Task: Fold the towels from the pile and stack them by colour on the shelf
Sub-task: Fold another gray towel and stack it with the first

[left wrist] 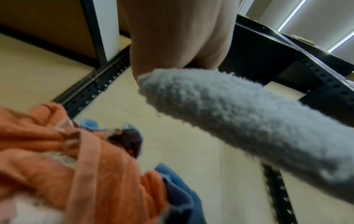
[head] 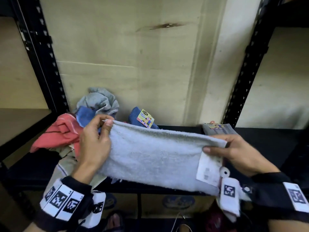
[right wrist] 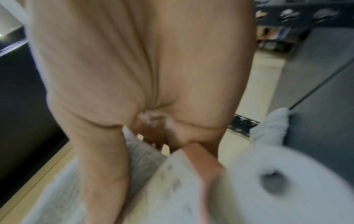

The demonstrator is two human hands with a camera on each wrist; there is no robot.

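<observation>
A light grey-blue towel [head: 155, 154] is folded into a long band and held level above the shelf's front edge. My left hand [head: 97, 139] pinches its upper left corner between thumb and fingers. At the right end my right hand [head: 234, 153] grips it, thumb on top beside a white paper label [head: 209, 168]. In the left wrist view the towel [left wrist: 239, 121] runs off to the right. The right wrist view is blurred: palm, towel [right wrist: 57, 194] and label [right wrist: 178, 189]. The loose pile [head: 80, 124] of coral, blue and grey towels lies at the back left.
A folded blue towel with a coloured tag [head: 143, 118] stands at the back middle. A folded grey towel [head: 219, 129] lies at the back right on the black shelf [head: 267, 141]. Black perforated uprights [head: 45, 61] flank the bay. Boxes sit under the shelf.
</observation>
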